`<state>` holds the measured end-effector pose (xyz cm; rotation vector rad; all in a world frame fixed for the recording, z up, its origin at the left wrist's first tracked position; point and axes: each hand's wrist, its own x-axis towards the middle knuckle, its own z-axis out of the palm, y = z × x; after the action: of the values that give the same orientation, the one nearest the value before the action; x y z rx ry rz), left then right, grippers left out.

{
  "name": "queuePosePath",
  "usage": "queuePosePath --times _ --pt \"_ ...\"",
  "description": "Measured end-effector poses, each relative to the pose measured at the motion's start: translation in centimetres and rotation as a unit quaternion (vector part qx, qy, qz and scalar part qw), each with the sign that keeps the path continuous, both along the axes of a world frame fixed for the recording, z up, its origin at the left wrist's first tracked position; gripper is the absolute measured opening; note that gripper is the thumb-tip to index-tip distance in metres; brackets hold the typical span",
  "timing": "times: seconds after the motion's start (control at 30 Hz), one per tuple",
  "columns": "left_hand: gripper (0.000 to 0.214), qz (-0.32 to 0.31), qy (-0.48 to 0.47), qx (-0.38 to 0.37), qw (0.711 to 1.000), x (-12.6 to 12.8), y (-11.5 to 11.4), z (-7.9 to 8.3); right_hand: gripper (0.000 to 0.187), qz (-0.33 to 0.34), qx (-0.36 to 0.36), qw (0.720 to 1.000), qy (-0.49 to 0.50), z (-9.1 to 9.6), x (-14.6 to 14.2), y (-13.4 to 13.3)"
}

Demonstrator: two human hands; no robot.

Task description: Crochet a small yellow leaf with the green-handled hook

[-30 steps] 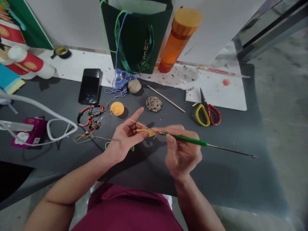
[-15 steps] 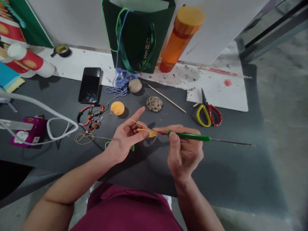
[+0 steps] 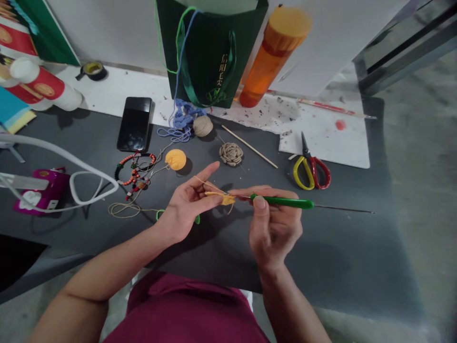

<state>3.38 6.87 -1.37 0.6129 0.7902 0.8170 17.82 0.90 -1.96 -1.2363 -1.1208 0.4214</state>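
Crochet hook (image 3: pixel 282 202) gripped closed in right hand (image 3: pixel 274 228) fingers, its narrow end at yellow crocheted piece (image 3: pixel 219 198). That piece is pinched by left hand (image 3: pixel 185 212), held above dark mat (image 3: pixel 321 257), near yellow yarn ball (image 3: pixel 175 159).

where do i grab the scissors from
Take the scissors by the yellow and red finger loops, coming from your side of the mat. They lie flat with the closed blades pointing away from you, so the loops are nearest you and your fingers stay clear of the tips.
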Motion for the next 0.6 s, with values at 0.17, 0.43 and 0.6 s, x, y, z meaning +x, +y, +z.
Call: queuePosePath --times 0.17,0.43,0.6 --pt "0.059 -0.012 0.001 0.002 1.000 0.00 -0.01 -0.08 0.015 0.019 0.046 0.997 -0.066 -0.27 0.15 -0.05" --pt "0.057 -0.002 0.003 0.003 1.000 -0.05 0.10 0.37 0.014 0.006 0.055 0.996 -0.068 -0.03 -0.02 0.11" --pt "0.055 -0.032 -0.001 0.002 0.999 -0.16 0.05 0.47 0.009 0.026 0.045 0.999 0.001 0.11 -0.11 0.21"
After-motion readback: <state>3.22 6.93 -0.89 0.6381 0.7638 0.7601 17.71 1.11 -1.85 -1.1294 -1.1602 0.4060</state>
